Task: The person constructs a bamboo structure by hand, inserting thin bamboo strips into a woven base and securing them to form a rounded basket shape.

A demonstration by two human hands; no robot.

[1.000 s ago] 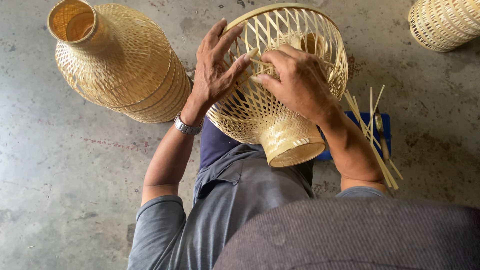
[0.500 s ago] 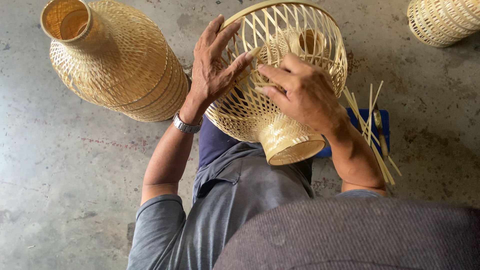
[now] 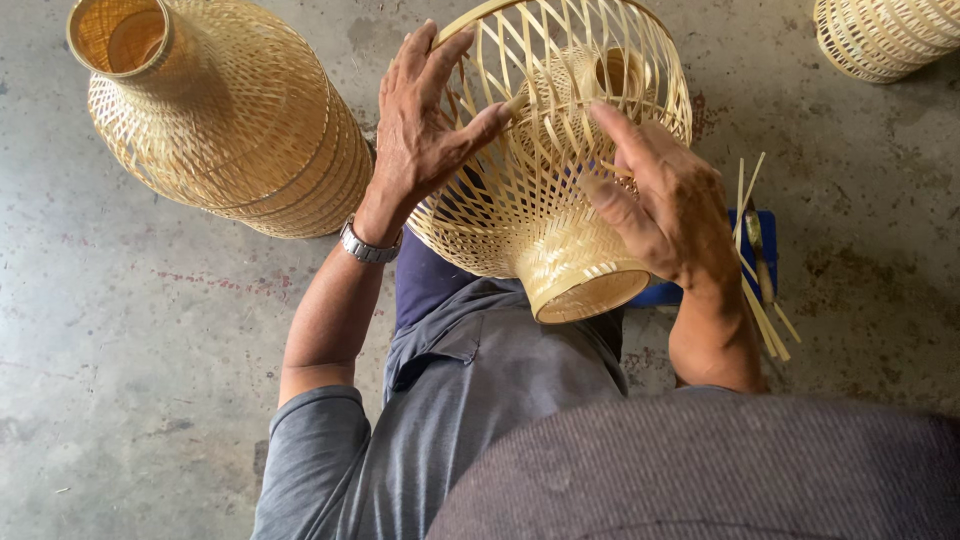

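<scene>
I see both hands, left hand (image 3: 425, 125) and right hand (image 3: 665, 205), spread open on the woven basket (image 3: 540, 190), its narrow neck pointing toward me, above the concrete floor (image 3: 120, 340).

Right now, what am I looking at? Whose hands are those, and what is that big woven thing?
This one picture comes from a camera worn on a person's head, looking down. The left hand and right hand are that person's own. Both rest on a bell-shaped bamboo basket with open lattice sides, propped on the lap. The fingers press on the weave rather than closing round it. On the concrete floor a finished woven basket lies to the left, and part of another basket shows top right. Loose bamboo strips lie beside a blue object.
</scene>
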